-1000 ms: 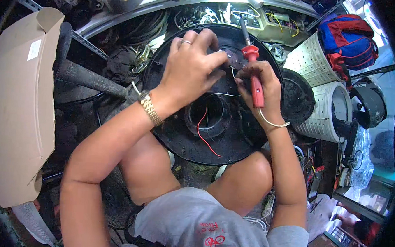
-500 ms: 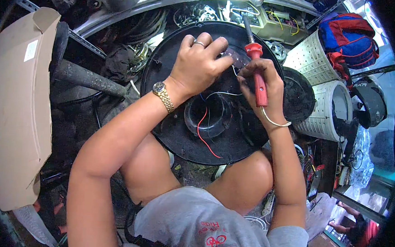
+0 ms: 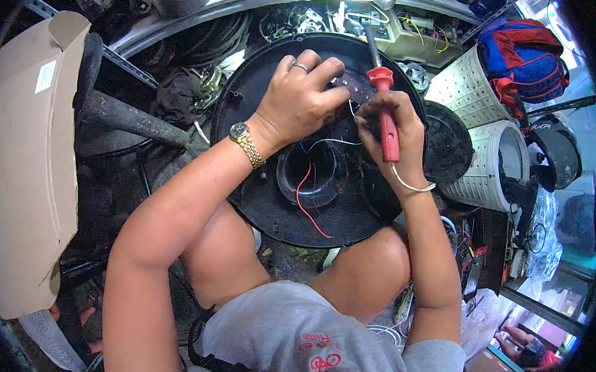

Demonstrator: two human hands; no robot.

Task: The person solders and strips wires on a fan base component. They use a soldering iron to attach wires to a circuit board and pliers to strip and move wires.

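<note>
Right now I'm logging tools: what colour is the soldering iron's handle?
Red; the handle shows best in the head view.

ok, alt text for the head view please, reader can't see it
A person's right hand grips a red-handled soldering iron, pointing away, while the left hand is at a small dark board over a round black casing.

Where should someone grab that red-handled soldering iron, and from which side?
Probably by the red handle, from the right, where the right hand holds it: the flared collar separates this slim grip from the metal shaft pointing away, and the cord trails off the near end.
</note>
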